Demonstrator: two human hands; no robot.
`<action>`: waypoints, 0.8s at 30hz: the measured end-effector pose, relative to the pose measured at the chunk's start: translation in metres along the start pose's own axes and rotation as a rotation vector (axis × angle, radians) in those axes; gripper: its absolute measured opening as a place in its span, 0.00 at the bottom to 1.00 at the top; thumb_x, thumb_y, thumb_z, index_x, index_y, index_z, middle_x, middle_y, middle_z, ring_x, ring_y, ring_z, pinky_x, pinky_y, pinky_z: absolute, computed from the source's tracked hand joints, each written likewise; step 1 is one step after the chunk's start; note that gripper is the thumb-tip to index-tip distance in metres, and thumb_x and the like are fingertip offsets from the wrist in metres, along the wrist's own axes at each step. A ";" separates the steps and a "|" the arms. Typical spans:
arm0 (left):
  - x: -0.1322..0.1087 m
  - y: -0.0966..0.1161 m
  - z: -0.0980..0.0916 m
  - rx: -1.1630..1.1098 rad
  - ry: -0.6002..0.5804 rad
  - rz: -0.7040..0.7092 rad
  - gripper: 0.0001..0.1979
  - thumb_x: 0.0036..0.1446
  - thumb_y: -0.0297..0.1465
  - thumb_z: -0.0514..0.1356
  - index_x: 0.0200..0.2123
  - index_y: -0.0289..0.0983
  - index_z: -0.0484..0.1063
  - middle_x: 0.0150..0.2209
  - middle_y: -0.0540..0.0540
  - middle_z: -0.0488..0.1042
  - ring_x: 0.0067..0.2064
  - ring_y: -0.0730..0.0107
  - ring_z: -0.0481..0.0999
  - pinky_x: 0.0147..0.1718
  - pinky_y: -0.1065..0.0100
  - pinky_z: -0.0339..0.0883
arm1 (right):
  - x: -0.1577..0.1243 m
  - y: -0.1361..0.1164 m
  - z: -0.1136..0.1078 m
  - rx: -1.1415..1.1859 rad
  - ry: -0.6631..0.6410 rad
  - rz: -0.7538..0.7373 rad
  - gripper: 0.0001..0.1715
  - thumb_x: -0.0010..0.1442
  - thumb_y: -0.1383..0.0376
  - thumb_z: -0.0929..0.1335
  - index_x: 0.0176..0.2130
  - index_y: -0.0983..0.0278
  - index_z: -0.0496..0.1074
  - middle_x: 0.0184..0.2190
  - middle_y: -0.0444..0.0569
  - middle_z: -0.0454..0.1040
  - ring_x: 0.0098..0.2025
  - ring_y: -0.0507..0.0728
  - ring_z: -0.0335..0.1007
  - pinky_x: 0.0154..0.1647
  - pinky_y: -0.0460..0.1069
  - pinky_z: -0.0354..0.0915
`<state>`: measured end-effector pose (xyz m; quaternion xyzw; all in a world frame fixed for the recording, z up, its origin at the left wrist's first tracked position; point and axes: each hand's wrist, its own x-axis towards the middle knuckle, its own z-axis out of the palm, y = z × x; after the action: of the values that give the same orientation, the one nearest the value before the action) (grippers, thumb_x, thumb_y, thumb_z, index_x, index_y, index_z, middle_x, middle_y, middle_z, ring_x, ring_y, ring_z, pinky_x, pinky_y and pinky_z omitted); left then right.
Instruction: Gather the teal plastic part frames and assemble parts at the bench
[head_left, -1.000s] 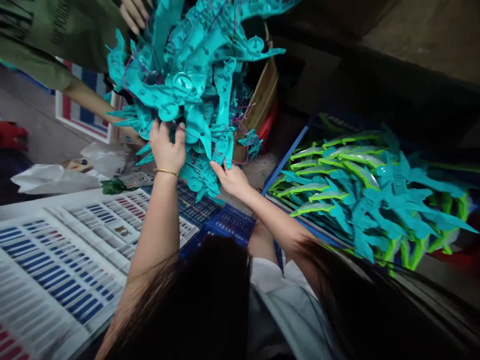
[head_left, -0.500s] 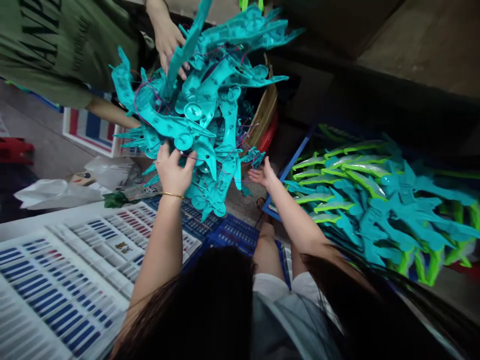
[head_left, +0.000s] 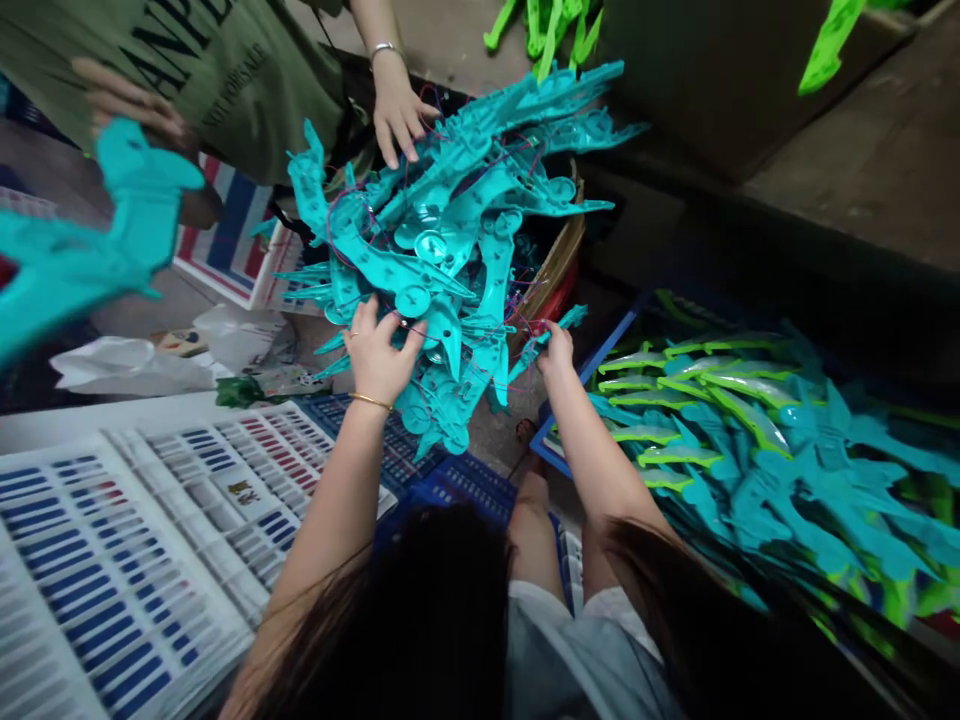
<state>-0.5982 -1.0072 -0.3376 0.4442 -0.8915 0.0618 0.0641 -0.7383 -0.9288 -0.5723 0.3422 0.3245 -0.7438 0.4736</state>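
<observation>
— Heap point(head_left: 469, 215) of spiky, disc-studded turquoise plastic, smooth and glossy, beside a curved cardboard rim point(head_left: 561, 250).
— Held how?
— Left hand point(head_left: 382, 355) half spread on its near edge, grip hard to tell; right hand point(head_left: 559, 350) pinching a small jagged piece point(head_left: 531, 352).
— Beyond?
— Slim green-edged strips point(head_left: 705, 385) in a blue crate point(head_left: 584, 372).

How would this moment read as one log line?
left hand: on teal heap | right hand: holding small teal piece | co-worker's hand: at heap's far side
</observation>
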 end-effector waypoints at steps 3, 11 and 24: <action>0.000 0.001 -0.003 -0.003 0.002 -0.001 0.18 0.56 0.46 0.59 0.40 0.38 0.76 0.63 0.36 0.63 0.66 0.47 0.58 0.63 0.44 0.50 | -0.039 -0.004 -0.005 -0.039 0.018 -0.286 0.31 0.54 0.66 0.69 0.55 0.53 0.57 0.41 0.37 0.71 0.32 0.45 0.70 0.35 0.41 0.68; -0.006 0.003 -0.018 0.009 -0.077 -0.040 0.19 0.57 0.44 0.59 0.48 0.42 0.76 0.66 0.38 0.60 0.68 0.44 0.54 0.61 0.34 0.47 | -0.129 -0.058 -0.017 -0.326 -0.132 -0.818 0.37 0.54 0.55 0.68 0.60 0.55 0.54 0.56 0.51 0.64 0.37 0.50 0.73 0.26 0.44 0.69; -0.013 -0.012 -0.035 -0.140 -0.137 -0.063 0.19 0.61 0.43 0.58 0.53 0.46 0.74 0.67 0.41 0.57 0.70 0.45 0.50 0.62 0.31 0.41 | -0.187 -0.038 -0.004 -0.922 -0.344 -1.204 0.43 0.54 0.55 0.72 0.63 0.62 0.57 0.59 0.59 0.66 0.45 0.59 0.74 0.50 0.59 0.71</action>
<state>-0.5790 -0.9980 -0.3050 0.4697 -0.8815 -0.0332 0.0357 -0.7136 -0.8217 -0.4158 -0.2447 0.6532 -0.7053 0.1264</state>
